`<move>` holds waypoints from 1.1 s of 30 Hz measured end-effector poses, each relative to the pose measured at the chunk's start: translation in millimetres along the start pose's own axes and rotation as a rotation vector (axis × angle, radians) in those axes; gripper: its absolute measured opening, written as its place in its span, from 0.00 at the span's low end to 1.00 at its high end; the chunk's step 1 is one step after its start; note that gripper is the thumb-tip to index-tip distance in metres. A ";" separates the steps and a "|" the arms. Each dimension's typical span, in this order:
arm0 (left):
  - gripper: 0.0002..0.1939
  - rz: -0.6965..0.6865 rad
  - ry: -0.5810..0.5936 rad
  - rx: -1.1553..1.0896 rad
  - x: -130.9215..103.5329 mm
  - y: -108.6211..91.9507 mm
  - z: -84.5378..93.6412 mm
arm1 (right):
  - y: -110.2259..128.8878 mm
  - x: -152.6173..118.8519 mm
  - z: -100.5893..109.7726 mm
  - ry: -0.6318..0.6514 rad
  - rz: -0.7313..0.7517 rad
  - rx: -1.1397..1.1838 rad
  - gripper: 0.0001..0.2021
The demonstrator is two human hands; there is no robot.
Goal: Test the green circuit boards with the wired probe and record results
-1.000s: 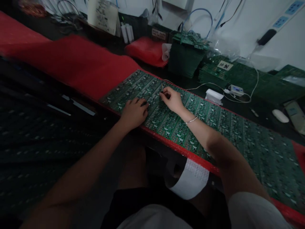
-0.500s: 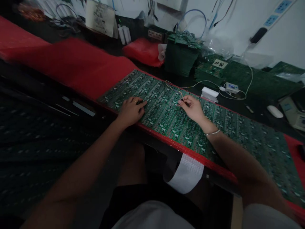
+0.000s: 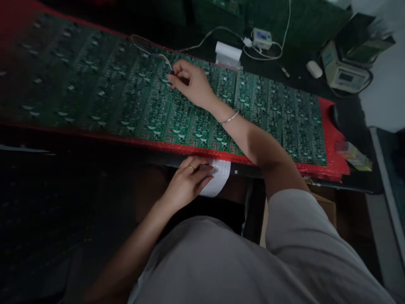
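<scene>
My right hand [image 3: 193, 82] is over the green circuit boards [image 3: 161, 114], its thumb and fingertips pinched on a small dark connector [image 3: 171, 73]. A thin yellowish cable [image 3: 164, 58] runs from that connector. Down at the bench's front edge, my left hand [image 3: 188, 181] reaches over a white strip of labels [image 3: 218, 179] that hangs there. Its fingers are stretched out and apart, with the fingertips at the strip. Whether they touch it is unclear in the dim light. The boards lie side by side in a long row on red bubble wrap [image 3: 190, 150].
Behind the boards stand a white paper roll [image 3: 228, 51] and a small white box with a display [image 3: 262, 38], joined to the cable. Further right are a white computer mouse [image 3: 314, 69] and a beige instrument [image 3: 343, 78]. A small blurred box [image 3: 354, 155] sits at the right end.
My left hand has left the boards and moved down to the label strip at the front edge. My right hand still pinches the connector. The view has swung right and downward.
</scene>
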State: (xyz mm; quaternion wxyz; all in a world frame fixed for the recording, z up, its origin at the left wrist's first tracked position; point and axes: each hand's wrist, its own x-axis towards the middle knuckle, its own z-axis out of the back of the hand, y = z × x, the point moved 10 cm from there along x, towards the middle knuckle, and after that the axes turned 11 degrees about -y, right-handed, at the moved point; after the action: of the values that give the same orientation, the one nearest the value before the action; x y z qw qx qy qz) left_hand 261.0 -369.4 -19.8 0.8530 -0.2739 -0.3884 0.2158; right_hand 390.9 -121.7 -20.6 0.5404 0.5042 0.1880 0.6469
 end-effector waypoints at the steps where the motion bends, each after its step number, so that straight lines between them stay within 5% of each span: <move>1: 0.10 -0.005 0.012 0.011 -3.4 -0.4 -8.2 | -0.1 0.3 0.1 -0.006 0.000 0.012 0.21; 10: 0.08 -0.012 -0.167 0.018 -10.2 7.5 -9.4 | 3.3 1.4 2.2 0.005 -0.060 0.032 0.22; 16: 0.03 0.125 -0.154 0.002 -14.4 16.4 -12.0 | 7.4 0.3 5.5 0.003 -0.068 0.039 0.24; 25: 0.10 -0.023 -0.138 0.068 -15.6 -6.1 -9.8 | 8.2 0.5 4.9 0.010 -0.050 -0.012 0.18; 33: 0.13 -0.011 -0.144 0.089 -11.8 -6.3 -15.1 | 6.5 4.1 1.0 0.003 -0.004 -0.007 0.24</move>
State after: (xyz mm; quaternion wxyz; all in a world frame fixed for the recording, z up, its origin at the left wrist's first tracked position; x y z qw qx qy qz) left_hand 266.6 -385.6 -30.5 0.8353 -0.2172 -0.4403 0.2473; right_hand 388.8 -120.7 -13.3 0.5431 0.5010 0.1873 0.6473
